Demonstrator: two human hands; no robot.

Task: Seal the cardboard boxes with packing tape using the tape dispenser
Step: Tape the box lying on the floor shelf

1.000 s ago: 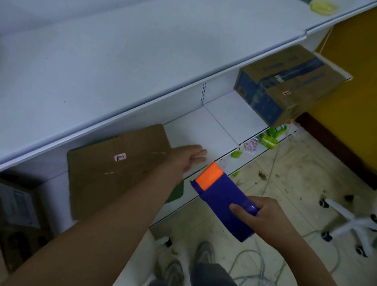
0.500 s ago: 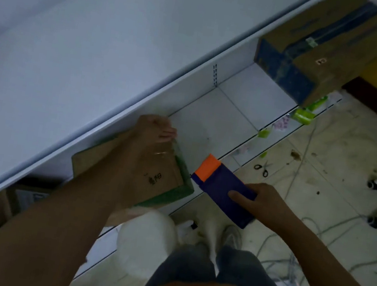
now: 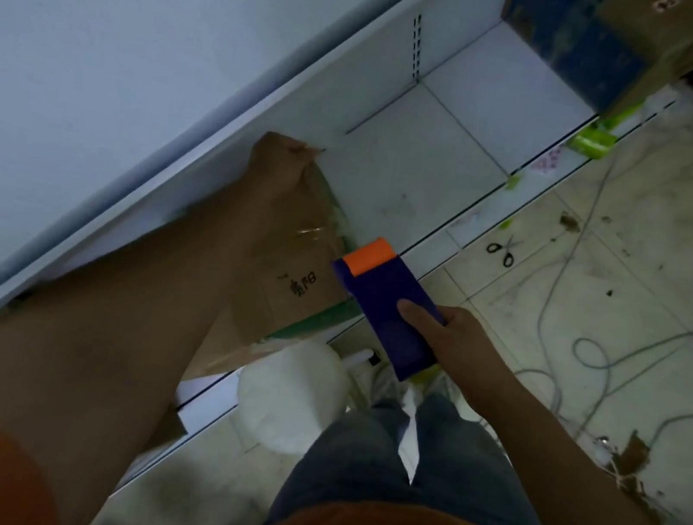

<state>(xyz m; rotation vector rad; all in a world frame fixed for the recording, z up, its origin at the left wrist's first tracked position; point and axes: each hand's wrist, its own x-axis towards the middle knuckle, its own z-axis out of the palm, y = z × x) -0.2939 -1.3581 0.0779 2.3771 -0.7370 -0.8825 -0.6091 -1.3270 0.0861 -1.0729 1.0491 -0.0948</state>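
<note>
Overhead, a broad white surface [image 3: 98, 41] fills the upper left, with a white lower shelf [image 3: 425, 156] beneath it and a dirty tiled floor [image 3: 633, 271] strewn with cables [image 3: 593, 356] to the right. A blue-printed cardboard box [image 3: 598, 34] sits at the shelf's far end. Nearer, a brown cardboard box [image 3: 287, 280] rests on the shelf; the left hand [image 3: 279, 161] grips its far top edge, fingers curled over. The right hand [image 3: 455, 338] is clenched around a blue and orange tape dispenser [image 3: 388, 305] just beside that box. Scissors [image 3: 501, 250] lie on the floor.
</note>
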